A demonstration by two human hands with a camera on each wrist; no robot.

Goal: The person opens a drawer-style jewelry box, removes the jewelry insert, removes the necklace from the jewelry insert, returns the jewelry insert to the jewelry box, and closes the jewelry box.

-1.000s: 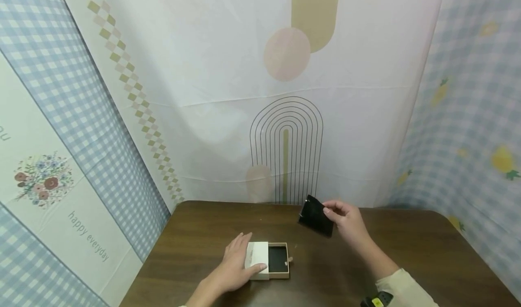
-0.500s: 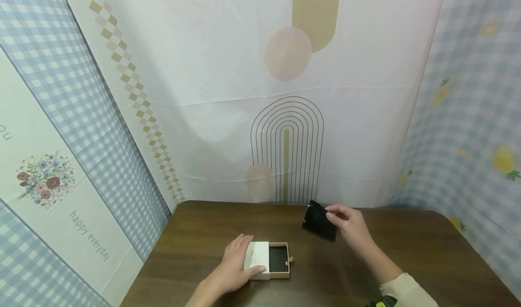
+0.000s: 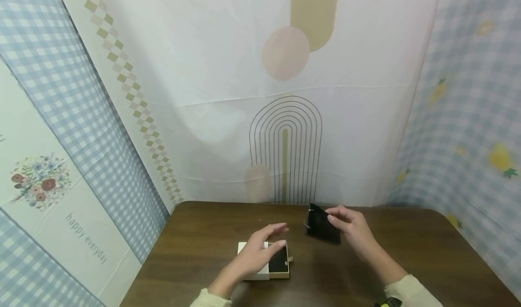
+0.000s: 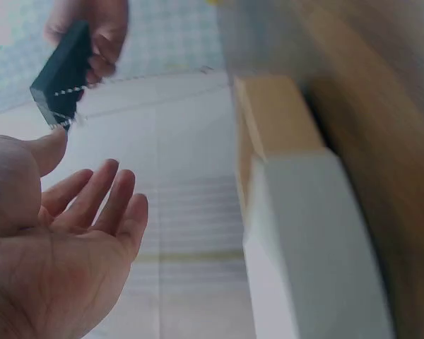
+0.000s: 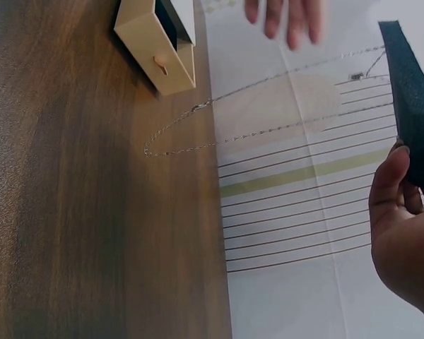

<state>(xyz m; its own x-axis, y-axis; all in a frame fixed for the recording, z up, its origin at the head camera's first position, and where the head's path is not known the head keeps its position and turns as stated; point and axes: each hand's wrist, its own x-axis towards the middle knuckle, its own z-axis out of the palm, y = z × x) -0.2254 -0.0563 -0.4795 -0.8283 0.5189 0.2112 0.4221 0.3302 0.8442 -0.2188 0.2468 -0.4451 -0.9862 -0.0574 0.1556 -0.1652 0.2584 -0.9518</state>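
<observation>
The black pad (image 3: pixel 323 226) is tilting above the table (image 3: pixel 195 234), with the thumb and fingers of the right hand (image 3: pixel 354 226) pinching its edge. A thin chain (image 5: pixel 199 107) is hanging from the pad in a long loop. The left hand (image 3: pixel 258 250) is hovering over the box (image 3: pixel 279 275), thumb and fingers standing apart. The box is resting on the table, its drawer partly protruding from the white cover (image 3: pixel 260 275). Printed cloth (image 3: pixel 211 153) is hanging behind.
</observation>
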